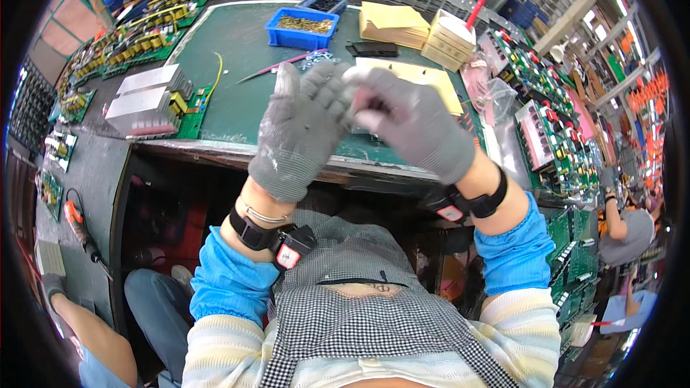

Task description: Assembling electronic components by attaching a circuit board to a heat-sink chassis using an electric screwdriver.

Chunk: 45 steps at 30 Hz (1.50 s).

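Observation:
Both of my hands wear grey gloves and are raised close together over the near edge of the green-topped bench (233,104). My left hand (302,126) is open, its palm showing and its thumb stretched up. Against its fingertips sits my right hand (417,115), curled with thumb and fingers drawn together. Motion smears these fingertips, so what they hold, if anything, is hidden. Behind the hands lie a pink pen-like tool (277,66), a small heap of bluish bits (316,59) and a sheet of yellow paper (431,80).
A blue bin of brass-coloured small parts (302,27) stands beyond, near a bin of dark parts (325,1) and a yellow paper stack (392,25). A finned heatsink board (147,104) sits left; green circuit boards (550,144) line the right. A co-worker's arm (93,330) shows lower left.

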Tool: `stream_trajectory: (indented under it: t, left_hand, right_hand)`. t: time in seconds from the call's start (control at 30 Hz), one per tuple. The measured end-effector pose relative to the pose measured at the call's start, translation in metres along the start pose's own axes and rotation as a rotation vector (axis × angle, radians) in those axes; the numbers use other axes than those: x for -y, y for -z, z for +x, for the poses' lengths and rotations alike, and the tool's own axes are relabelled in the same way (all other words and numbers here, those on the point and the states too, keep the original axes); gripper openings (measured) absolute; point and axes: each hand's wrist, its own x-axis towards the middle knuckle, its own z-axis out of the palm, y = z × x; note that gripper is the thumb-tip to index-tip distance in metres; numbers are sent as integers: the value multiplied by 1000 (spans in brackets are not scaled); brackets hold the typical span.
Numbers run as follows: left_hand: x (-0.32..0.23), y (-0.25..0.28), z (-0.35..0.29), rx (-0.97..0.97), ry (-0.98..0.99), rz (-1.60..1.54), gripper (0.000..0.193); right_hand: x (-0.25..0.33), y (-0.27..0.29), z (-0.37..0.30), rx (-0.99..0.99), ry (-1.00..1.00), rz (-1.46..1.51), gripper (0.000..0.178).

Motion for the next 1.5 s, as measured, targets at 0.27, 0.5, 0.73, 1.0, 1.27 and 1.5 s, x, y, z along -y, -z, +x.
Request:
stream_trajectory:
  t: [0.27, 0.5, 0.73, 1.0, 1.27, 1.5]
  left_hand:
    - [31, -20, 35, 380, 323, -730, 132]
    - [37, -39, 56, 547, 327, -710, 145]
    - [43, -54, 45, 441, 313, -752, 143]
    - [46, -58, 44, 432, 342, -792, 146]
    - [45, -57, 44, 427, 341, -774, 134]
    - [43, -54, 44, 435, 366, -794, 130]
  right_hand:
    - [-58, 54, -13, -143, -295, 225, 33]
    - [-72, 33, -7, -68, -162, -34, 29]
    - [-76, 27, -5, -83, -85, -96, 26]
    - [-75, 19, -4, -115, -95, -110, 21]
    - [-72, 10, 1, -143, -123, -223, 15]
    - [-67, 14, -4, -122, -182, -178, 15]
